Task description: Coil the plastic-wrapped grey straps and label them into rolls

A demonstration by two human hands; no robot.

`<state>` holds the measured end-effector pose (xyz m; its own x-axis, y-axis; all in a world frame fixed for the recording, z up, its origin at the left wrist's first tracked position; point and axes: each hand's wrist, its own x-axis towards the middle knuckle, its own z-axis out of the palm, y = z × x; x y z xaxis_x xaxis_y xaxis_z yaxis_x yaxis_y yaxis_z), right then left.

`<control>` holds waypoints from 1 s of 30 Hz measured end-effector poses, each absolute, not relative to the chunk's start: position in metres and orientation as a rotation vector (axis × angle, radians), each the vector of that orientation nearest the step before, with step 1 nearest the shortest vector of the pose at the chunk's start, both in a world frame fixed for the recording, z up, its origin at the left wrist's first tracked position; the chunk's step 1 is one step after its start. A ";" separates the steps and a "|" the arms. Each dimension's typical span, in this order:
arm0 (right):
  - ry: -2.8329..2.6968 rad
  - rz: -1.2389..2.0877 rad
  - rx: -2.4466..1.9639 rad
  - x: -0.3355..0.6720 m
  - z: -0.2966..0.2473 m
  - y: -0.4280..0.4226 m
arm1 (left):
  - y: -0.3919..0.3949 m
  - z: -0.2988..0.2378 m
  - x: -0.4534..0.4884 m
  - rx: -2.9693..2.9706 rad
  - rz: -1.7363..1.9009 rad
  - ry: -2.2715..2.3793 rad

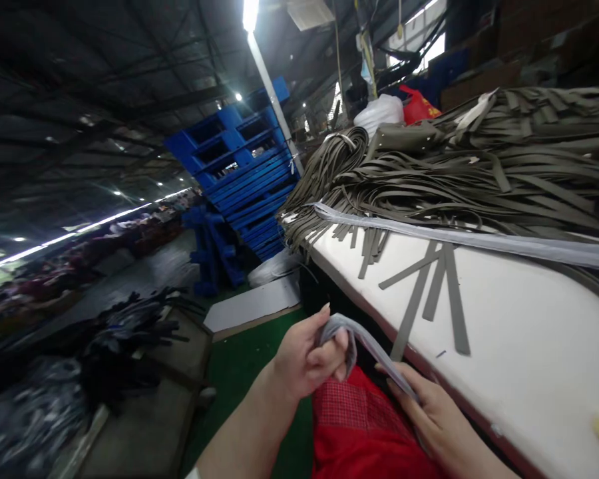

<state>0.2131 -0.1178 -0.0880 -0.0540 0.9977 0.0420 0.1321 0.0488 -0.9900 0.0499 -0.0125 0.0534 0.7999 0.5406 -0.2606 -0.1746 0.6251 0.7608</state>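
Observation:
My left hand [307, 359] grips one end of a thin pale grey strip [367, 346], bunched in its fingers, just off the table's near edge. My right hand [429, 412] holds the same strip lower down, with the strip running across its fingers. Both hands are over my red garment [359, 432]. A long pale grey band [479, 241] lies across the white table [519, 346]. Behind it sits a big heap of olive-grey strips [454, 166], with a few loose ones [436, 286] hanging towards the edge.
Stacked blue pallets [244, 166] stand past the table's far end. A white sheet [254, 303] lies on the green floor [239, 366]. Dark strips [130, 332] are piled at the left. White and red bags [397, 110] sit behind the heap.

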 end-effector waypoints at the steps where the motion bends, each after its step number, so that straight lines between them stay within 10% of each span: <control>1: -1.418 1.218 -1.196 0.209 -0.086 -0.119 | -0.012 0.054 0.056 0.806 0.531 0.501; 6: -1.532 1.502 -0.891 0.194 -0.059 -0.138 | -0.004 0.023 0.068 1.622 1.324 0.674; 12: -1.104 1.537 -1.027 0.236 -0.042 -0.138 | -0.018 -0.026 0.048 2.740 0.734 0.528; 19: -1.435 0.545 -1.601 0.243 -0.060 -0.126 | -0.053 -0.023 0.046 1.653 0.068 0.892; 30: -1.602 1.273 -1.125 0.197 -0.096 -0.117 | -0.035 0.031 0.031 0.848 0.643 0.608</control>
